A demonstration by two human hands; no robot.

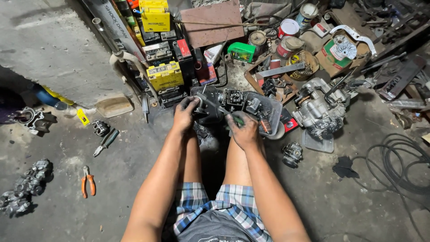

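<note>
At the frame centre, the left hand [185, 114] wrapped its fingers around a dark engine part [210, 105], steadying it, while the right hand [243, 130] held a green-handled screwdriver [224, 110] with fingers pressed together against it.

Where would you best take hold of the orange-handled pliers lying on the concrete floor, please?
Grip the orange-handled pliers by the two orange handles, coming straight down from above. They lie flat on the concrete floor with the metal jaws pointing away from the person and the handles towards them, slightly spread. The left hand is on that side, though it now rests on the dark engine part.
</note>
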